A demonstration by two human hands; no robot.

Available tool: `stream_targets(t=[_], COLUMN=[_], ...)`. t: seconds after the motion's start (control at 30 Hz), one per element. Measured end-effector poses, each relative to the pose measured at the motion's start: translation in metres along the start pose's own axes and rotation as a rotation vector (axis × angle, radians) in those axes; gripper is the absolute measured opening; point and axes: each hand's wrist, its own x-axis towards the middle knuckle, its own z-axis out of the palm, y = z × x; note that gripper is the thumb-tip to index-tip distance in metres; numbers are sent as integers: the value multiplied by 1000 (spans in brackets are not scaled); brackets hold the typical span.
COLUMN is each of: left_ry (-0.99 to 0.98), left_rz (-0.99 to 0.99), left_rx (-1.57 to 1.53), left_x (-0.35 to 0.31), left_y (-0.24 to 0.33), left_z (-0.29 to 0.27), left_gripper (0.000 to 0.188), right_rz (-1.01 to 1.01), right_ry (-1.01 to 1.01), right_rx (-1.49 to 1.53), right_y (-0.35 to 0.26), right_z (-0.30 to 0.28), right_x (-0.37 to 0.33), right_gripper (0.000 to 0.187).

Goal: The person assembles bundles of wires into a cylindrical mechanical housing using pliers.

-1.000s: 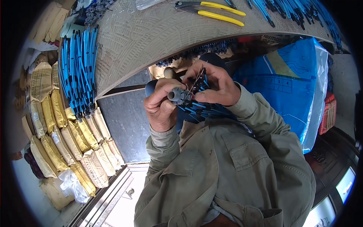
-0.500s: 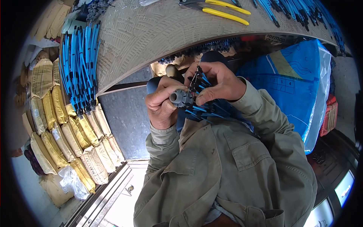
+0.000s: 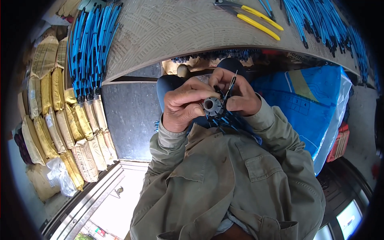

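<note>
Grey hub [image 3: 217, 108] now turned face-on, held above the lap

Hub sits between both hands, in front of the jacket [image 3: 216, 160], below the counter [image 3: 156, 48] edge in my view. Left hand [image 3: 181, 105]: thumb and fingers pinched on the hub's left side. Right hand [image 3: 243, 96]: thumb and fingers bent round a dark strip [image 3: 231, 85] just beside the hub; exact contact points hidden from me.

Change: half a second ago I had the bore pointing more to the left; now it faces my camera, slotted rim showing. The dark strip stands up past the right fingers, tilted slightly. Blue-and-black rods [image 3: 229, 121] fan out beneath the hub. Whole view has shifted too, so part of the move is the head turning.

For the work in hand, I judge it as a re-angling, with fitting at the slots still under way; can't tell which slots are filled.

Pliers [image 3: 260, 26] with yellow handles lie on the counter, untouched. Blue rod bundle [image 3: 91, 52] at left, well apart from the hands.
</note>
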Motion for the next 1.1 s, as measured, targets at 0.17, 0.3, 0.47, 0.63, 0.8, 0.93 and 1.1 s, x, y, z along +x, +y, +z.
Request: stream_targets(t=[0.17, 0.3, 0.47, 0.63, 0.8, 0.93, 1.1], left_ry=[-1, -25, 27, -31, -235, -273, -385], left_rz=[23, 53, -22, 56, 224, 232, 254], left_rx=[-23, -42, -167, -79, 31, -114, 21], left_x=[0, 1, -3, 1, 13, 23, 34], left_y=[0, -4, -2, 0, -4, 3, 23], left_z=[-2, -1, 2, -6, -18, -6, -1], left_gripper=[38, 37, 36, 31, 29, 30, 37], right_rz=[-82, -121, -152, -71, 26, 9, -85], right_ry=[45, 101, 151, 77, -136, -209, -309], right_rx=[-88, -147, -194, -137, -129, -102, -200], right_y=[4, 7, 0, -1, -17, -33, -44], right_z=[0, 0, 7, 5, 2, 5, 4], right_x=[-3, -4, -4, -6, -4, -1, -10], right_gripper=[63, 64, 65, 63, 51, 45, 35])
